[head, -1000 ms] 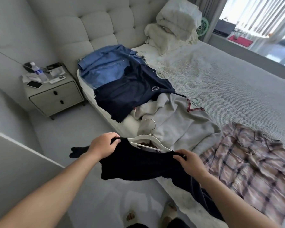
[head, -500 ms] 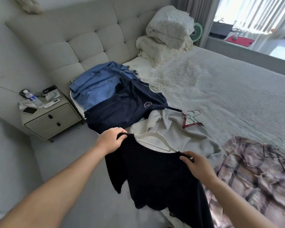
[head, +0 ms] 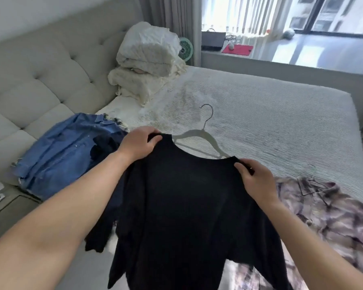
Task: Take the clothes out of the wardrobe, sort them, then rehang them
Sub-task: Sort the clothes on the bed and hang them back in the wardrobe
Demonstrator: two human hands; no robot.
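Head view: I've got my left hand (head: 139, 142) up at one shoulder of the black top (head: 182, 216), fingers curled and clamped on the fabric, and my right hand (head: 255, 178) pinching the other shoulder. It hangs spread between them over the bed (head: 270, 114) edge, on a white hanger (head: 199, 135). Blue shirt (head: 67, 149) lies left, plaid shirt (head: 327, 216) right, folded bedding (head: 147, 57) by the headboard.

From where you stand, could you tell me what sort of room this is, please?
Most likely a home bedroom: a large bed with a tufted headboard, folded bedding piled at its head, and clothes such as a blue shirt laid out.
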